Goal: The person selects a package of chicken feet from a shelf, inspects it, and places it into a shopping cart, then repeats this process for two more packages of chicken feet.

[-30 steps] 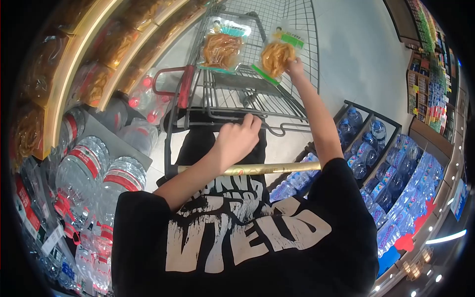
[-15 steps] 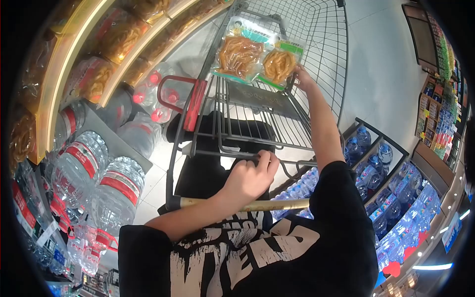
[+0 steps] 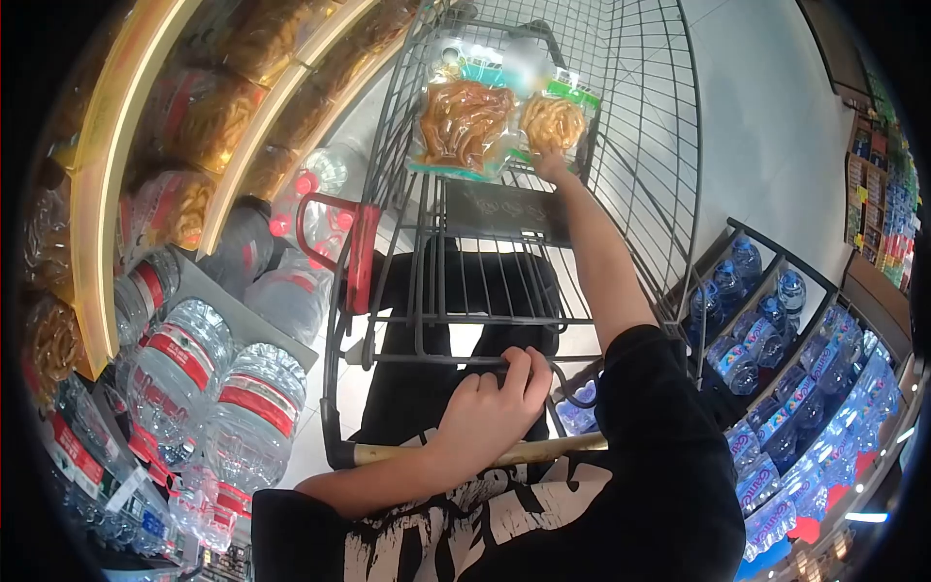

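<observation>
Two clear packets of brown, strand-like food are in the wire shopping cart [image 3: 645, 126]. The larger packet [image 3: 467, 121] has a teal edge, and to its right is a smaller packet [image 3: 555, 121] with a green top. My right hand [image 3: 551, 165] is at the smaller packet's lower edge, closed on it; its fingertips blend with the contents. My left hand [image 3: 493, 403] is closer to my body, fingers curled over the cart's rear grey bar [image 3: 456, 360]. The left wrist lies over the tan cart handle [image 3: 553, 449].
Shelves [image 3: 97, 213] of packaged brown food rise at the left, above large water bottles [image 3: 254, 412] with red labels. On the right is a rack of blue-capped bottles [image 3: 747, 330]. A red loop-shaped part [image 3: 362, 257] is fixed to the cart's left side.
My right hand has shifted from the smaller packet's right edge to its lower edge. The cart's near part and my left hand sit lower in view. Both packets remain side by side.
</observation>
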### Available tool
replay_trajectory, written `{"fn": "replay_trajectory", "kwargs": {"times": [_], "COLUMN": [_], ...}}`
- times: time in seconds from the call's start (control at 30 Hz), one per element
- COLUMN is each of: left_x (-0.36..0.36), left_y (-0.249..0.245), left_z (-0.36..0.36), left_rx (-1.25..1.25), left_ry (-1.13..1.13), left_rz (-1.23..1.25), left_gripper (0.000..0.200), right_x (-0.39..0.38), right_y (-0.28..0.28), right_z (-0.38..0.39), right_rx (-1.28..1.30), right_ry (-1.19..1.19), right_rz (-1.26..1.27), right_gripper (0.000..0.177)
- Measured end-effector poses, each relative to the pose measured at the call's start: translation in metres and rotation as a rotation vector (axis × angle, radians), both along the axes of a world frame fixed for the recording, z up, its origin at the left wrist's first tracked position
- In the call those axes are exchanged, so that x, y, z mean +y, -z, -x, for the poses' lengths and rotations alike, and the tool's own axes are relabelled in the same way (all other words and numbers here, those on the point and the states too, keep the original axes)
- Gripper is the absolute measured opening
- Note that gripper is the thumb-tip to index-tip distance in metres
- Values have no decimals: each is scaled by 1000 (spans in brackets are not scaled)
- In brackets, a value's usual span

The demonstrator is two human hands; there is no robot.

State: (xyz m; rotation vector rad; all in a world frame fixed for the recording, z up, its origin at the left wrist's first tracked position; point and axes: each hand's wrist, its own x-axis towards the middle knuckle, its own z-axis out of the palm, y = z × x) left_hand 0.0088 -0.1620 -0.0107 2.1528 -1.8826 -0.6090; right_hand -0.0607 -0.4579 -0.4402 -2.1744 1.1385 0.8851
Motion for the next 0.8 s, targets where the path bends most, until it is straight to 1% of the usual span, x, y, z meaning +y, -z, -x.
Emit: {"fn": "replay_trajectory", "kwargs": {"times": [0.03, 0.07, 0.13, 0.17, 0.23, 0.27, 0.3, 0.33, 0.37, 0.4, 0.43, 0.47, 0.5, 0.53, 0.57, 0.6, 0.63, 0.7, 0.73, 0.77, 0.8], "left_x": [-1, -2, -4, -4, -5, -5, -5, -4, -4, -4, -4, -5, -6, -6, -7, -8, -9, -10, -11, -12, -12], "left_y": [0, 1, 1, 1, 3, 4, 5, 5, 5, 6, 6, 6, 7, 7, 8, 9, 10, 9, 9, 10, 11], "left_z": [1, 1, 3, 5, 6, 5, 5, 5, 4, 3, 3, 4, 4, 5, 5, 4, 3, 3, 3, 4, 6], "left_rx": [-15, -13, -27, -22, -54, -60, -56, -51, -57, -51, -43, -48, -49, -50, -52, -40, -31, -42, -46, -59, -77], "left_ry": [17, 20, 32, 37, 28, 27, 32, 39, 38, 32, 25, 26, 26, 24, 23, 26, 27, 26, 33, 21, 14], "left_rz": [-8, -14, 0, -9, 25, 26, 25, 21, 19, 19, 20, 21, 24, 27, 28, 47, 67, 65, 63, 71, 88], "left_gripper": [40, 40, 31, 31, 29, 29, 28, 27, 27, 31, 36, 36, 35, 34, 34, 34, 33, 31, 29, 29, 27], "right_x": [0, -1, 0, 2, 1, 1, 6, 11, 13, 7, -3, -11, -3, 5, 11, 14, 15, 18, 12, 14, 10], "right_y": [6, 10, 15, 16, 11, 7, -22, -39, -38, -8, 43, 70, 7, -20, -38, -48, -54, -71, -68, -61, -57], "right_z": [1, 5, 13, 20, 21, 21, 15, 10, 10, 22, 40, 49, 24, 15, 10, 7, 4, 4, 7, 10, 11], "right_rx": [18, 20, -32, -27, 18, 12, 151, 291, 304, 300, 284, 265, 345, 342, 357, 369, 366, 304, 247, 189, 176], "right_ry": [-47, -43, -21, -15, -105, -105, -43, 22, -17, -19, -121, -220, -110, -113, -42, 28, 98, 111, 131, 180, 171], "right_rz": [-4, -10, -17, -26, 22, 23, -60, -146, -120, -123, -151, -175, -175, -175, -113, -50, -47, -54, -65, -6, 0], "right_gripper": [67, 67, 65, 65, 57, 57, 54, 51, 49, 49, 50, 50, 52, 52, 54, 56, 62, 64, 66, 65, 65]}}
